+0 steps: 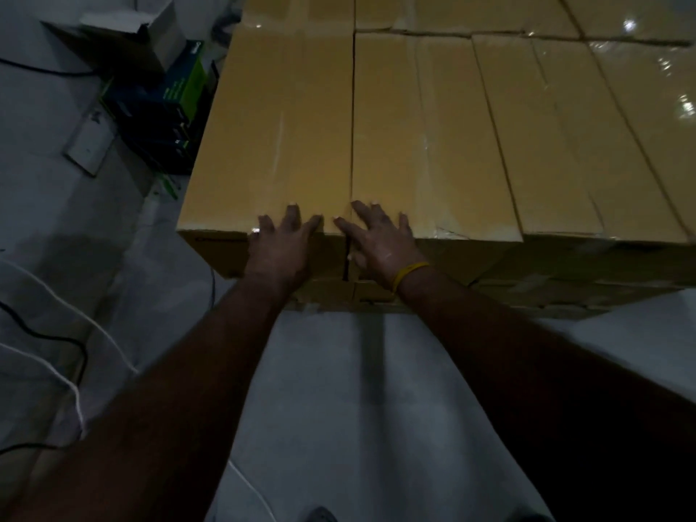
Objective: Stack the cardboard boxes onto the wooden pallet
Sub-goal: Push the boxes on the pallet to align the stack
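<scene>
Both hands rest flat against the near end of the top layer of a stack of cardboard boxes. The left hand (280,246) lies on the near edge of the leftmost box (271,137), fingers spread and open, with the fingertips (292,209) bent over the edge onto the box's top face and the palm against its front face. The right hand (380,244) sits just beside it, across the dark seam (352,118) that separates the leftmost box from the next box (391,145). Its fingers are also spread and open; the index finger reaches over the seam toward the left hand, and the others lie on the top edge of the next box. Neither hand grips anything; both are pressed open-palmed on cardboard. A yellow band (408,273) circles the right wrist.

The boxes are long and narrow, laid side by side, and run away from the hands; more of them fill the surface to the right of the seam, some with shiny tape. Lower boxes show beneath the hands. The pallet itself cannot be made out under the stack.

Left of the leftmost box, on the pale floor (339,389), stand some dark and green packages (169,103) and an open grey carton (132,43), with cables (56,340) trailing nearer the person.
</scene>
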{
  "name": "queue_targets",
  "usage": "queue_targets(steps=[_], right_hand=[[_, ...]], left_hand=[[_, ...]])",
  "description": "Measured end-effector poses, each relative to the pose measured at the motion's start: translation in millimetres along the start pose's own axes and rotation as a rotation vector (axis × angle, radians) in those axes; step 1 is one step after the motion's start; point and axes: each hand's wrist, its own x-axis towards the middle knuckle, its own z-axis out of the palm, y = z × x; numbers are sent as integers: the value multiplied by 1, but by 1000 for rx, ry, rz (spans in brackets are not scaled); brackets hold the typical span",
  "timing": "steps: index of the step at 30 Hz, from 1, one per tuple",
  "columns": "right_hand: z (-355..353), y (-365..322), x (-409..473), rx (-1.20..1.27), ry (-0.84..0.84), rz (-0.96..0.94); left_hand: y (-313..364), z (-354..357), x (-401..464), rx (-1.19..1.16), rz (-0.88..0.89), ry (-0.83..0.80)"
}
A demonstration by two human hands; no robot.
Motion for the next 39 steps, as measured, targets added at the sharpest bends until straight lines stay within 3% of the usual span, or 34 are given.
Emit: queue_targets(steps=[4,7,13,17,24,32,39], right_hand=[[-16,24,-39,-7,-137,-3],[-37,49,-94,20,-110,82],[-93,115,-256,104,-66,260],[-124,162,-361,162,-120,379],[-196,250,-494,206,-129,404],[-276,366,-549,143,-70,406],[-314,464,-510,96,-65,368]], left_hand=[[58,-6,-28,-79,30,-96],[117,-24,-53,-178,29,-111],[232,-51,-142,-141,46,-82],[310,-74,-202,-70,39,-222],[441,-145,-247,-82,-25,-250],[569,-232,-207,-226,-55,-120],[646,-267,-123,-241,-12,-78]])
